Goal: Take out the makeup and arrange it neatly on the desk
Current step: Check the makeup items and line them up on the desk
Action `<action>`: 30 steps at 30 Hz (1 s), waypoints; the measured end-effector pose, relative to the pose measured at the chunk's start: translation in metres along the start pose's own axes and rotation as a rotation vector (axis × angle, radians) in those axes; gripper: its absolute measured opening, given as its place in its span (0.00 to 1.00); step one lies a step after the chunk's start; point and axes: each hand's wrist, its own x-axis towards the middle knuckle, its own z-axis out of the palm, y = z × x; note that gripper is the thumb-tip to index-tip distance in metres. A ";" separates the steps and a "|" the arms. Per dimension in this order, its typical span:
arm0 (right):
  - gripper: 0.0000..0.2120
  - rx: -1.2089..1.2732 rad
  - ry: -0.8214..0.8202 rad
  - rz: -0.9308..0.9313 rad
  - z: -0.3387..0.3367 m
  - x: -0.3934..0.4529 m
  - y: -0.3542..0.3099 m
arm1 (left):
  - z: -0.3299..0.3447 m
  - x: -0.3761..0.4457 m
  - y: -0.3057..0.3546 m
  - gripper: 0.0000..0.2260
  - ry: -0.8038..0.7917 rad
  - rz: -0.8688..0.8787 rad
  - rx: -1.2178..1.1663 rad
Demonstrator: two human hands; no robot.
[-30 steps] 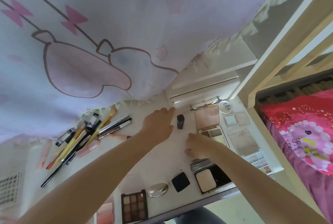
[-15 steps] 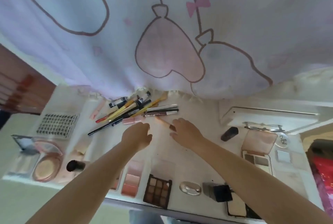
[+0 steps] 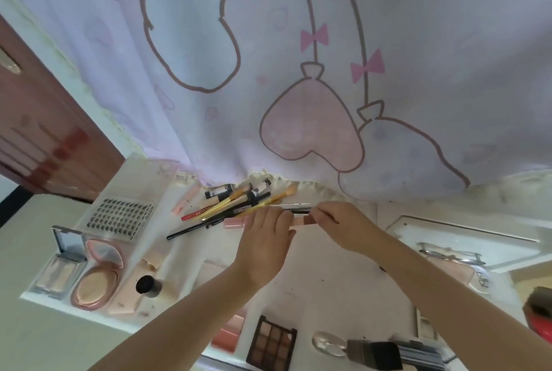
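Two bare hands meet at the right end of the jumbled heap of yellow-handled brushes and black and red pencils (image 3: 236,206) that lies on the pale worktop (image 3: 328,275) just below the hem of the lilac cartoon-print curtain (image 3: 268,71). The left hand (image 3: 265,239) has its fingers curled down over that end of the heap, though whether its grip closes on any one stick I cannot tell. The right hand (image 3: 337,224) pinches a slim pink-and-brown lip tube (image 3: 304,222) by its dark end, the tube lying crosswise between both hands, probably so it can be pulled free and laid straight. Left of the heap lie a card of false lashes (image 3: 119,218) and a round pink powder compact (image 3: 98,278), open. Nearer the person than the heap, a brown nine-pan eyeshadow palette (image 3: 271,340) sits by the worktop's edge. The heap looks like the part not yet sorted.
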 end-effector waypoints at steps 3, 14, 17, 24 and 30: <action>0.10 0.200 0.230 0.099 -0.018 -0.018 -0.001 | -0.010 0.016 0.024 0.05 -0.041 -0.030 -0.135; 0.13 0.175 0.448 -0.110 -0.049 -0.069 -0.010 | -0.071 0.059 0.065 0.15 -0.751 -0.140 -0.674; 0.10 0.148 0.375 -0.101 -0.062 -0.068 -0.014 | -0.088 0.063 0.063 0.11 -0.682 -0.101 -0.589; 0.11 0.219 0.210 -0.118 -0.086 -0.075 -0.020 | -0.111 0.067 0.063 0.14 -0.610 -0.068 -0.446; 0.08 0.180 0.125 -0.094 -0.098 -0.070 -0.024 | -0.112 0.074 0.062 0.15 -0.539 -0.015 -0.234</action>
